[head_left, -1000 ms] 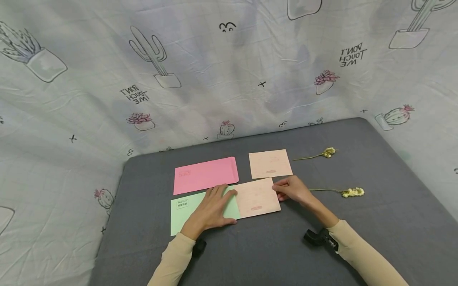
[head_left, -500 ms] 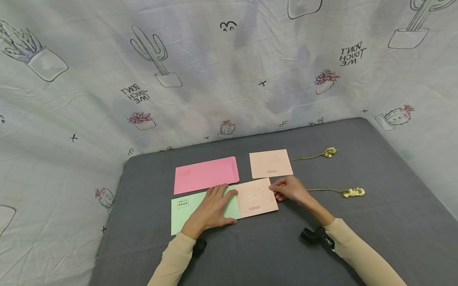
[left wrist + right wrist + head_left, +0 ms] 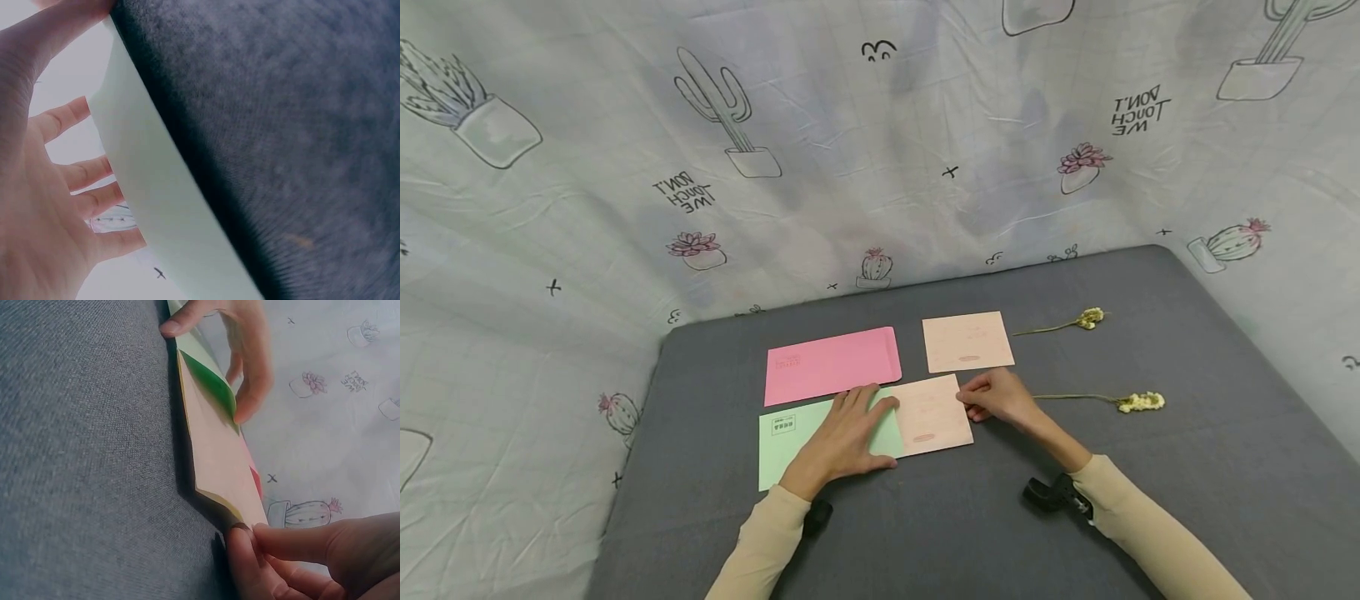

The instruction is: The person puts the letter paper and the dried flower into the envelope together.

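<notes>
- Fingers of left hand [image 3: 842, 437]: spread and slightly bent across green envelope [image 3: 786, 452], closed on nothing; thumb by the near edge, others reaching toward the far edge.
- Grey tabletop [image 3: 925, 533]: beneath all paper goods and flowers.
- Green envelope: flat, printed box toward left end; mouth facing right, bowed open in right wrist view.
- Peach card [image 3: 928, 410]: part-way inside that mouth; outer end exposed, bowed up with shadow below.
- Right hand [image 3: 998, 395]: thumb and fingertips pinching outer short edge of the card, toward the far corner.
- Handling, by judgement: card light, springy, prone to buckle or crease under a hard push; best held at middle of outer edge. Envelope thinner, softer, apt to skid or tear at the mouth; best pressed flat just behind it.
- Near flower [image 3: 1138, 402]: yellowish head, stem directed toward right hand.
- Pink envelope [image 3: 831, 367]: flat, just beyond the green.
- Second peach card [image 3: 967, 342]: flat, unheld.
- Far flower [image 3: 1087, 319]: stem end near second card.
- Cactus-print drape [image 3: 880, 125]: behind tabletop.
</notes>
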`<action>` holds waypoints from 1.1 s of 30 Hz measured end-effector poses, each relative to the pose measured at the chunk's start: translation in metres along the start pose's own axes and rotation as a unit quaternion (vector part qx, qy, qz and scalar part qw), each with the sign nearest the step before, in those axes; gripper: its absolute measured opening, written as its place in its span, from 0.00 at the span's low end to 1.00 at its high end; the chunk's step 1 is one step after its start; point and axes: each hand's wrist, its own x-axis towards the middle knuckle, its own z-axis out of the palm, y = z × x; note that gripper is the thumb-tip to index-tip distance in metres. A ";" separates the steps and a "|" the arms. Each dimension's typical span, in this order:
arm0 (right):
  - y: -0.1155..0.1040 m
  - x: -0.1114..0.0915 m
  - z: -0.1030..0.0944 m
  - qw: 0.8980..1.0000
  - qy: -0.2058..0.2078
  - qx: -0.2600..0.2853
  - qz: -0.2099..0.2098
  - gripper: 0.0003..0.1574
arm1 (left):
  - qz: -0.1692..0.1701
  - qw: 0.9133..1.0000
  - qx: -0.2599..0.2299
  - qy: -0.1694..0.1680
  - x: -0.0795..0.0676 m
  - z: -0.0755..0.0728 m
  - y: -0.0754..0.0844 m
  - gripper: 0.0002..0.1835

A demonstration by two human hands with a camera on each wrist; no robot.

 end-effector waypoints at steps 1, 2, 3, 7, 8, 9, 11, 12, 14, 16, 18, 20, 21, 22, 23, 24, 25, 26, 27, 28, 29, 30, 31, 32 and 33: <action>-0.001 0.000 0.001 1.000 0.000 -0.006 -0.003 0.12 | 0.001 1.000 0.000 0.000 0.000 0.000 0.000 0.45; -0.001 0.000 0.001 1.000 0.001 -0.013 -0.003 0.12 | 0.001 1.000 0.000 0.001 0.000 -0.001 0.000 0.45; -0.002 0.000 0.002 1.000 0.001 -0.018 -0.005 0.12 | 0.002 1.000 0.000 0.001 0.000 -0.001 0.000 0.45; -0.003 0.001 0.005 1.000 0.002 -0.025 -0.004 0.11 | 0.002 1.000 -0.001 0.002 0.001 -0.002 0.000 0.45; -0.004 0.002 0.006 1.000 0.003 -0.024 -0.001 0.11 | 0.002 1.000 -0.001 0.002 0.001 -0.002 0.000 0.45; -0.004 0.002 0.006 1.000 0.000 -0.025 -0.005 0.11 | 0.002 1.000 -0.002 0.001 0.001 -0.002 0.000 0.45; -0.005 0.002 0.008 1.000 0.000 -0.023 -0.002 0.11 | 0.002 1.000 -0.003 0.001 0.001 -0.002 0.000 0.45; -0.005 0.003 0.008 1.000 0.001 -0.020 0.001 0.11 | 0.002 1.000 -0.003 0.001 0.001 -0.002 0.000 0.45; -0.006 0.003 0.009 1.000 0.000 -0.020 0.002 0.11 | 0.001 1.000 -0.005 0.001 0.001 -0.003 0.000 0.46; -0.007 0.004 0.010 1.000 -0.001 -0.021 0.001 0.11 | 0.000 1.000 -0.006 0.000 0.001 -0.003 0.000 0.46; -0.008 0.005 0.011 1.000 0.002 -0.018 0.002 0.11 | -0.002 1.000 -0.008 -0.001 0.001 -0.004 0.000 0.46; -0.008 0.006 0.013 1.000 0.007 -0.015 0.002 0.11 | -0.003 1.000 -0.010 -0.002 0.001 -0.004 0.000 0.45; -0.009 0.007 0.014 1.000 0.012 -0.011 0.004 0.11 | -0.004 1.000 -0.010 -0.003 0.001 -0.004 0.000 0.45; -0.008 0.007 0.015 1.000 0.016 -0.009 0.004 0.10 | -0.005 1.000 -0.010 -0.004 0.001 -0.004 -0.001 0.45; -0.008 0.008 0.017 1.000 0.021 -0.005 0.006 0.10 | -0.005 1.000 -0.010 -0.005 0.001 -0.004 -0.001 0.45; -0.008 0.008 0.018 1.000 0.024 -0.006 0.004 0.10 | -0.006 1.000 -0.009 -0.006 0.001 -0.005 -0.001 0.45; -0.008 0.008 0.019 1.000 0.026 -0.008 0.001 0.09 | -0.006 1.000 -0.010 -0.007 0.001 -0.005 -0.001 0.45; -0.008 0.008 0.020 1.000 0.026 -0.011 -0.003 0.09 | -0.006 1.000 -0.009 -0.008 0.001 -0.005 -0.001 0.45; -0.008 0.008 0.021 1.000 0.027 -0.014 -0.007 0.08 | -0.007 1.000 -0.009 -0.009 0.001 -0.006 -0.001 0.45; -0.007 0.008 0.022 0.999 0.027 -0.018 -0.012 0.08 | -0.006 1.000 -0.009 -0.009 0.001 -0.006 -0.001 0.45; -0.008 0.009 0.023 0.999 0.028 -0.020 -0.013 0.07 | -0.006 1.000 -0.009 -0.009 0.001 -0.006 -0.001 0.45; -0.008 0.009 0.024 0.999 0.027 -0.023 -0.017 0.07 | -0.005 1.000 -0.010 -0.008 0.002 -0.007 -0.001 0.45; -0.008 0.009 0.025 0.999 0.026 -0.025 -0.019 0.07 | -0.004 1.000 -0.010 -0.007 0.002 -0.007 -0.001 0.45; -0.008 0.009 0.026 0.999 0.025 -0.027 -0.022 0.07 | -0.003 1.000 -0.011 -0.007 0.002 -0.008 -0.001 0.45; -0.008 0.010 0.026 0.999 0.025 -0.026 -0.022 0.06 | -0.003 1.000 -0.011 -0.007 0.002 -0.008 -0.001 0.45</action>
